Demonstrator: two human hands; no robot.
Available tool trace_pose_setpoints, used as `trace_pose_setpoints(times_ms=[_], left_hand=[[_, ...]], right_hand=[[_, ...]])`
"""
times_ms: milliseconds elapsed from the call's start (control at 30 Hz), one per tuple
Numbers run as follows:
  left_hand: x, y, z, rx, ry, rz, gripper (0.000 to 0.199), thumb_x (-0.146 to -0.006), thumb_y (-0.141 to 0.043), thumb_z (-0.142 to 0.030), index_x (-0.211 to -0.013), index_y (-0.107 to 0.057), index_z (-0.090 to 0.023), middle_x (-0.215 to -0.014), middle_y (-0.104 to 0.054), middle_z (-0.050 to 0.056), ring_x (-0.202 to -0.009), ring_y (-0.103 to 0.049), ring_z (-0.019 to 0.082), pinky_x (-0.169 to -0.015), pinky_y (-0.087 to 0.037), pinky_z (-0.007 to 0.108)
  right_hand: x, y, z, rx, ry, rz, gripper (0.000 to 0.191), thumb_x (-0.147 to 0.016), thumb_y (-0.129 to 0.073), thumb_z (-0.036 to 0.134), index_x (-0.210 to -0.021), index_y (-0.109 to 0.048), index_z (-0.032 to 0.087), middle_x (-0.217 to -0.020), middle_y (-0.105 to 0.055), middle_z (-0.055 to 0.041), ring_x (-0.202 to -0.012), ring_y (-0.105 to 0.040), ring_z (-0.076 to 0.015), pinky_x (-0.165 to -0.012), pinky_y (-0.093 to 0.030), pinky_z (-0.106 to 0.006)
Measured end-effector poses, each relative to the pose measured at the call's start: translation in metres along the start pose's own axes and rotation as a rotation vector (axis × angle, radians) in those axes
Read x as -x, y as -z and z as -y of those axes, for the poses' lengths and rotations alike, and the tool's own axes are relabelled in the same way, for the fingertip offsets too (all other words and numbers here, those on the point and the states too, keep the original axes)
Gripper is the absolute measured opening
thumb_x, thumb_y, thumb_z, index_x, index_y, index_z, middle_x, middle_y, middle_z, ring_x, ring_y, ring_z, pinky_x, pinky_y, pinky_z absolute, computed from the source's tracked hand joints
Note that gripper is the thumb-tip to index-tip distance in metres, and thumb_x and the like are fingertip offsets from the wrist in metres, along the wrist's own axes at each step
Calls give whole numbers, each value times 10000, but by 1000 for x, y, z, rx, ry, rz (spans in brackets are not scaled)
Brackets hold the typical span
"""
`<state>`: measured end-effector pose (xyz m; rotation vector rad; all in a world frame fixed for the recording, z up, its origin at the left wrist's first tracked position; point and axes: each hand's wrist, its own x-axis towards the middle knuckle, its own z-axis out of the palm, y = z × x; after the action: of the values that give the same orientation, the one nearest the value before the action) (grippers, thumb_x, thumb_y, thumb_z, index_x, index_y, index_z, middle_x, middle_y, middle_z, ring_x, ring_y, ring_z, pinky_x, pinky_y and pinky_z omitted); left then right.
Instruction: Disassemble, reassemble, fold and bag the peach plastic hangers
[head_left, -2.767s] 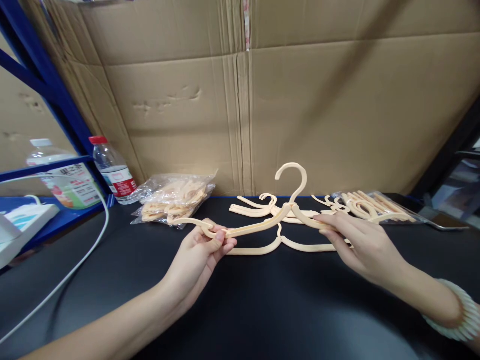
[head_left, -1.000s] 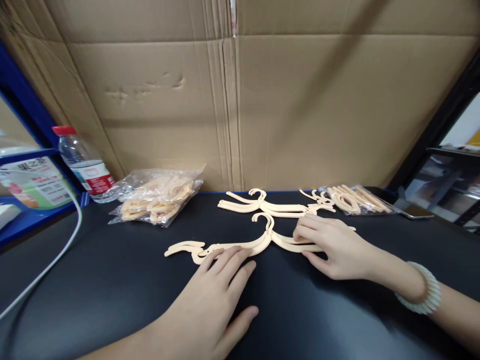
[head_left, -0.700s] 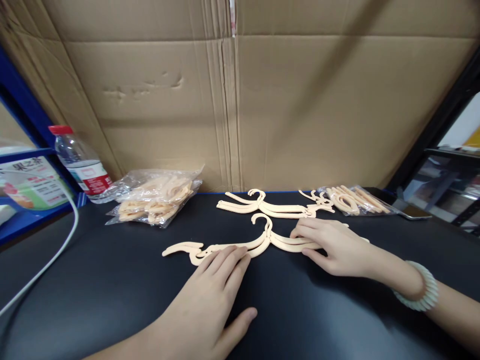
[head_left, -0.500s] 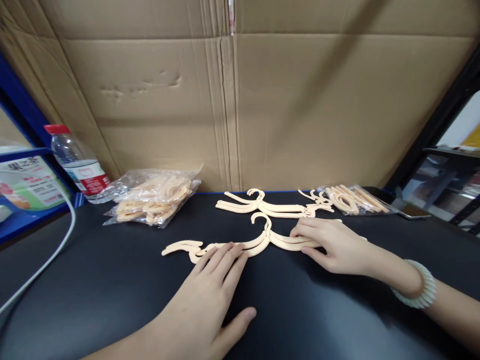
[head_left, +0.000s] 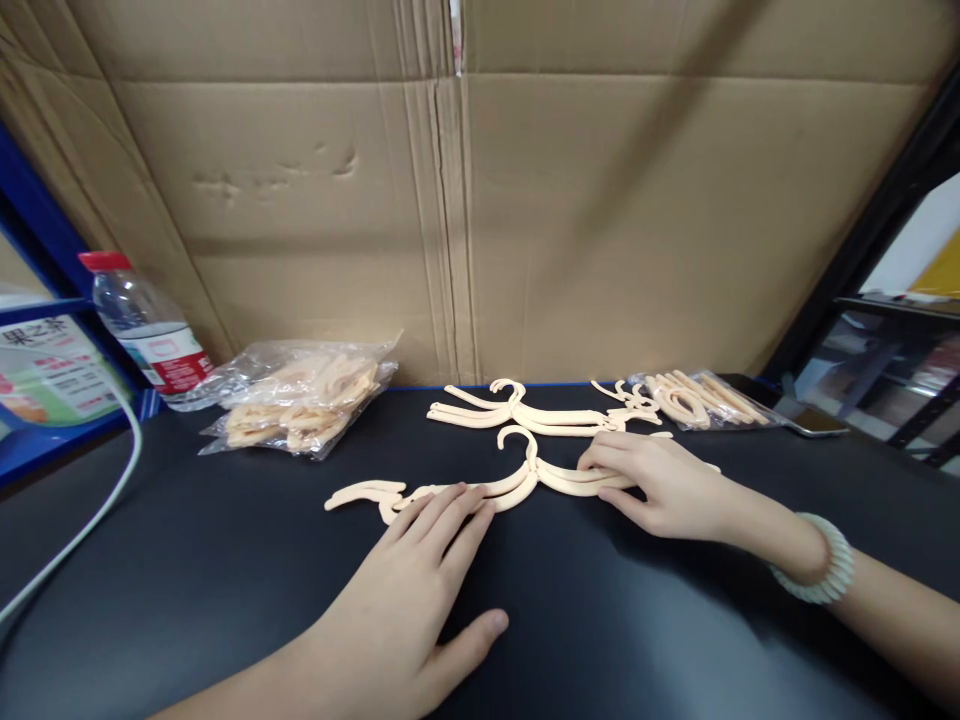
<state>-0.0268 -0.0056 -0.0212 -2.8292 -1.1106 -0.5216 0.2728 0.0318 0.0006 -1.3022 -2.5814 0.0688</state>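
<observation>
A cream plastic folding clothes hanger (head_left: pixel 517 490) lies flat on the black table, its hook upward in view and its arms spread to both sides. My left hand (head_left: pixel 420 590) rests over its left arm, fingers stretched out and thumb apart. Around the right arm of this hanger, my right hand (head_left: pixel 660 485) has its thumb on the near side and its fingers on the far side. Behind it lies a second cream hanger (head_left: pixel 517 410), touched by neither hand. My palms and fingers hide parts of the front hanger's arms.
Plastic bags of hanger parts (head_left: pixel 300 390) lie at the back left, beside a red-capped bottle (head_left: pixel 154 335). Another bag (head_left: pixel 705 400) and a dark flat device (head_left: pixel 814 422) sit at the back right. A white cable (head_left: pixel 112 495) crosses the left. Cardboard (head_left: pixel 600 200) stands behind.
The view has shifted slightly, moving most things a little to the left. Both hands stay on the front hanger with nearly the same pose.
</observation>
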Motion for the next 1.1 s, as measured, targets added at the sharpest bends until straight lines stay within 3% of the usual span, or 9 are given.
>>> trace_pose_setpoints(times_ms=[133,233,367,433,533,633,900,1100], left_hand=[[0,0,2,17,-23,10,583,-867,-572,-363,-1409,-426,-205,-1460,-463,105,-1328,-409,331,-1081,-367,531],[-1,1,1,44,-16,-6,569,-862,-582,-334,-1401,-435,-226,-1455,-466,105,-1320,-420,338,-1081,-361,550],[-3,4,0,92,-87,13,535,-871,-555,-236,-1394,-448,-243,-1469,-448,93,-1347,-389,327,-1094,-362,528],[-4,7,2,130,-175,81,511,-892,-509,-193,-1396,-445,-251,-1466,-458,82,-1354,-392,301,-1094,-384,486],[-7,11,4,191,-261,179,476,-907,-462,-157,-1373,-472,-255,-1419,-516,68,-1318,-455,261,-1082,-419,429],[-10,15,3,232,-255,210,438,-905,-461,-154,-1331,-517,-238,-1380,-556,71,-1277,-507,246,-1060,-451,392],[-12,19,0,228,-246,226,437,-904,-465,-152,-1332,-525,-223,-1392,-548,75,-1289,-499,243,-1067,-445,386],[-10,18,2,209,-254,237,446,-909,-459,-157,-1346,-508,-232,-1404,-535,72,-1300,-486,242,-1067,-443,404]], right_hand=[[-1,1,2,-31,2,-22,195,-801,-502,114,-948,-592,204,-941,-640,-53,-858,-584,-213,-710,-445,-323],[-3,2,-10,-118,6,-103,196,-803,-516,137,-972,-596,192,-945,-650,-61,-821,-594,-197,-712,-467,-314],[-3,5,-59,-61,-102,-310,190,-882,-446,195,-958,-619,181,-873,-674,-73,-749,-606,-196,-649,-487,-312],[0,7,-89,91,-153,-398,212,-890,-440,206,-952,-640,172,-924,-699,-97,-843,-625,-235,-739,-502,-368],[7,11,-122,236,-194,-380,242,-888,-440,202,-945,-673,168,-939,-722,-106,-865,-640,-253,-775,-514,-397],[11,11,-137,268,-183,-328,259,-858,-449,161,-921,-700,169,-930,-728,-108,-875,-643,-262,-786,-521,-405],[7,-1,-149,319,-84,-225,337,-780,-475,54,-953,-723,202,-981,-720,-72,-963,-607,-260,-874,-486,-416],[8,-3,-152,348,-80,-238,295,-812,-471,70,-928,-718,183,-961,-695,-106,-914,-587,-270,-807,-484,-409]])
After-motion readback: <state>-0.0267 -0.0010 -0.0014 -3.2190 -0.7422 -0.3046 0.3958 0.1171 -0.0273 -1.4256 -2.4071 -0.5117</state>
